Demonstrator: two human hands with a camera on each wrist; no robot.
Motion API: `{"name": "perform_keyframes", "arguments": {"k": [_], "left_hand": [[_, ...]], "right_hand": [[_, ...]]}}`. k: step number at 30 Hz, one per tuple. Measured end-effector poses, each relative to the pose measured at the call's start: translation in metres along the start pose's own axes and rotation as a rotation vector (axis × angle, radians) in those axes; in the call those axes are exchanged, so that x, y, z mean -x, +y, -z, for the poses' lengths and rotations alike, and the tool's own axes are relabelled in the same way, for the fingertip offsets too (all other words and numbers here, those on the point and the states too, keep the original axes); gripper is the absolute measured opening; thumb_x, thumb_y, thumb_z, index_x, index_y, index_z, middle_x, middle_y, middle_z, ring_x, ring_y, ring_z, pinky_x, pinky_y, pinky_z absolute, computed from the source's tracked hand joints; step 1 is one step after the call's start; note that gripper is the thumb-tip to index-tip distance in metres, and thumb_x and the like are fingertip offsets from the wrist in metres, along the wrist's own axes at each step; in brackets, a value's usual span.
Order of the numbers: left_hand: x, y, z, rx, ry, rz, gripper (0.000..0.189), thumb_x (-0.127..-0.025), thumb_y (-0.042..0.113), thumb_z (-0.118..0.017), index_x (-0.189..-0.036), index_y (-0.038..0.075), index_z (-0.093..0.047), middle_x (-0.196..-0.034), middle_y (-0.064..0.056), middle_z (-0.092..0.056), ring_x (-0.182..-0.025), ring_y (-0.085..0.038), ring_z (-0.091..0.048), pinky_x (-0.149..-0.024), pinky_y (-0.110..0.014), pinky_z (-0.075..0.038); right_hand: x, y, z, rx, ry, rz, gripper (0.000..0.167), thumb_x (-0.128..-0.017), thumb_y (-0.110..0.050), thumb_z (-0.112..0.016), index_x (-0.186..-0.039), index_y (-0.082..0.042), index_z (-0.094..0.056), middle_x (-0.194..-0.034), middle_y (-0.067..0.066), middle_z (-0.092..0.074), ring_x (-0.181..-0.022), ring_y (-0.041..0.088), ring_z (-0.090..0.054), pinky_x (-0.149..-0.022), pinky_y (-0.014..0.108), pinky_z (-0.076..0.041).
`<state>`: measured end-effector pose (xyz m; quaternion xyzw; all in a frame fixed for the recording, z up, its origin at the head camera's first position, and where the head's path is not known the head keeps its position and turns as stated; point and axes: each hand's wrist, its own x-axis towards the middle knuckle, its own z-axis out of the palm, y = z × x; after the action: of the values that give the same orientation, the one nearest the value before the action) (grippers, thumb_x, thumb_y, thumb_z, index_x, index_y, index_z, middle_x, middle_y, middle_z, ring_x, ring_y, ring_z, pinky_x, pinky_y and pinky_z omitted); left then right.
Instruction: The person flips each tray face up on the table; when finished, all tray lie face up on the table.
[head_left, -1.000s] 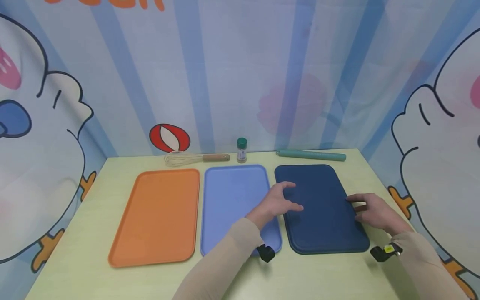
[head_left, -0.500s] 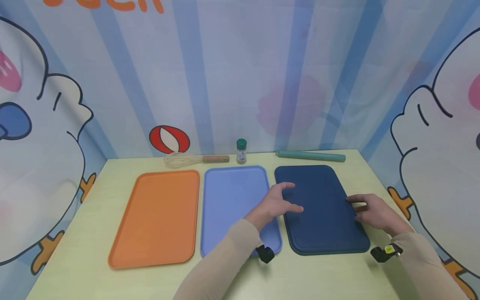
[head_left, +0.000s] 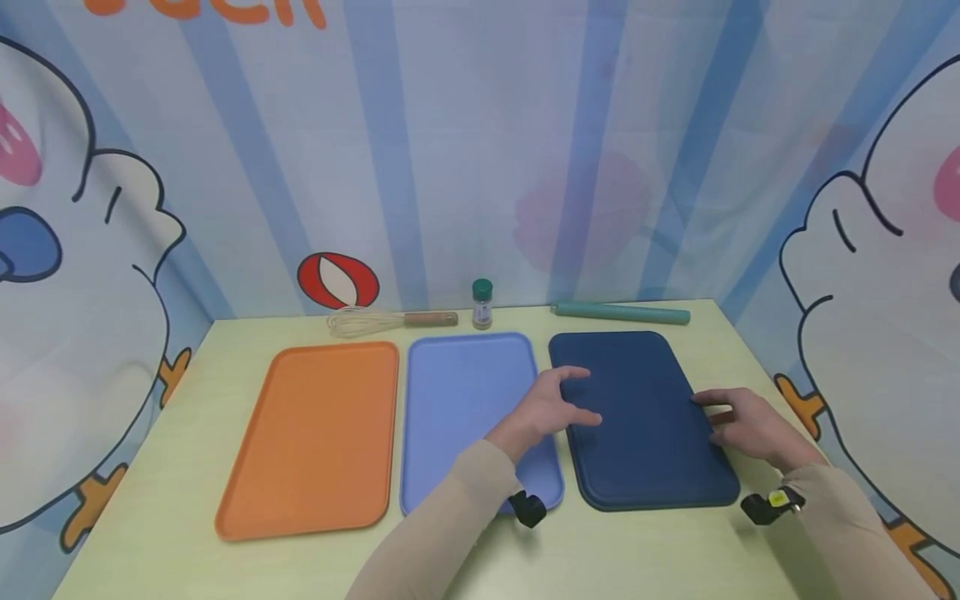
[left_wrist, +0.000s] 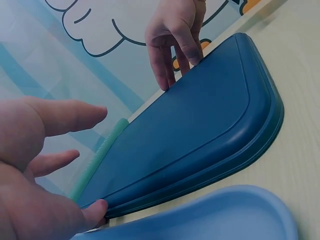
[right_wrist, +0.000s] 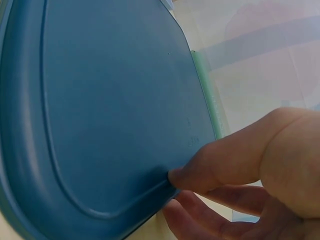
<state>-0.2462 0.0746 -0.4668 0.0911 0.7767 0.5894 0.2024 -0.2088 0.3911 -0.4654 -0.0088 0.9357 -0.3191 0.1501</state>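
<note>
A dark blue tray (head_left: 637, 425) lies on the table at the right; its raised flat face and rounded sides look like its underside. My left hand (head_left: 546, 407) is over the gap between this tray and the light blue tray (head_left: 468, 375), fingers spread and nothing held. In the left wrist view one lower fingertip is by the dark tray's left edge; whether it touches I cannot tell. My right hand (head_left: 746, 423) rests its fingertips on the tray's right edge, fingers slightly bent. In the right wrist view the thumb (right_wrist: 192, 175) touches the edge from above, the other fingers outside it.
An orange tray (head_left: 322, 442) lies at the left. Along the back edge are a whisk (head_left: 431, 318), a small green-capped jar (head_left: 482, 307) and a green rod (head_left: 622, 313). A printed curtain (head_left: 480, 167) hangs behind and at both sides.
My left hand has drawn back a few pixels to the left. The right hand and the trays have not visibly moved, apart from a slight shift of the head view.
</note>
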Motion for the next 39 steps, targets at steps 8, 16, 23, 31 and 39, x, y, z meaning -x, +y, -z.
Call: {"name": "perform_keyframes", "arguments": {"k": [8,16,23,31,39], "left_hand": [[0.0,-0.002,0.001,0.044,0.01,-0.02,0.064,-0.086,0.004,-0.085,-0.145,0.016,-0.063,-0.166,-0.01,-0.039,-0.155,-0.037,-0.034,-0.115,-0.057,-0.044],[-0.001,-0.002,0.003,0.084,0.047,-0.048,0.059,-0.088,0.001,-0.083,-0.143,0.015,-0.066,-0.164,-0.011,-0.042,-0.154,-0.037,-0.035,-0.113,-0.054,-0.047],[-0.003,0.0,0.006,0.114,0.104,-0.045,0.056,-0.087,-0.002,-0.082,-0.139,0.014,-0.068,-0.159,-0.012,-0.048,-0.148,-0.036,-0.043,-0.114,-0.056,-0.046],[-0.009,0.003,0.011,0.14,0.144,-0.028,0.05,-0.087,-0.002,-0.082,-0.133,0.016,-0.072,-0.155,-0.01,-0.053,-0.144,-0.034,-0.049,-0.115,-0.054,-0.046],[-0.012,0.001,0.016,0.185,0.119,-0.054,0.06,-0.086,-0.006,-0.081,-0.14,0.016,-0.068,-0.157,-0.017,-0.048,-0.142,-0.039,-0.05,-0.111,-0.051,-0.049]], "right_hand": [[0.001,0.001,0.0,-0.006,-0.005,-0.004,0.064,-0.085,0.011,-0.064,-0.147,0.014,-0.048,-0.151,0.041,-0.044,-0.129,0.06,-0.054,-0.095,0.06,-0.058],[0.0,0.005,0.001,-0.021,-0.018,0.005,0.065,-0.086,0.012,-0.064,-0.149,0.014,-0.046,-0.153,0.04,-0.042,-0.131,0.06,-0.053,-0.096,0.059,-0.058],[0.0,0.009,0.004,-0.065,-0.046,0.031,0.069,-0.086,0.012,-0.064,-0.152,0.011,-0.044,-0.156,0.039,-0.039,-0.133,0.061,-0.05,-0.095,0.056,-0.059],[0.0,0.012,0.006,-0.071,-0.056,0.075,0.065,-0.088,0.011,-0.061,-0.152,0.008,-0.048,-0.156,0.038,-0.04,-0.133,0.062,-0.049,-0.094,0.057,-0.059],[-0.001,0.01,0.004,-0.073,-0.063,0.083,0.063,-0.089,0.01,-0.061,-0.151,0.009,-0.048,-0.156,0.039,-0.039,-0.134,0.062,-0.049,-0.095,0.057,-0.059]]}}
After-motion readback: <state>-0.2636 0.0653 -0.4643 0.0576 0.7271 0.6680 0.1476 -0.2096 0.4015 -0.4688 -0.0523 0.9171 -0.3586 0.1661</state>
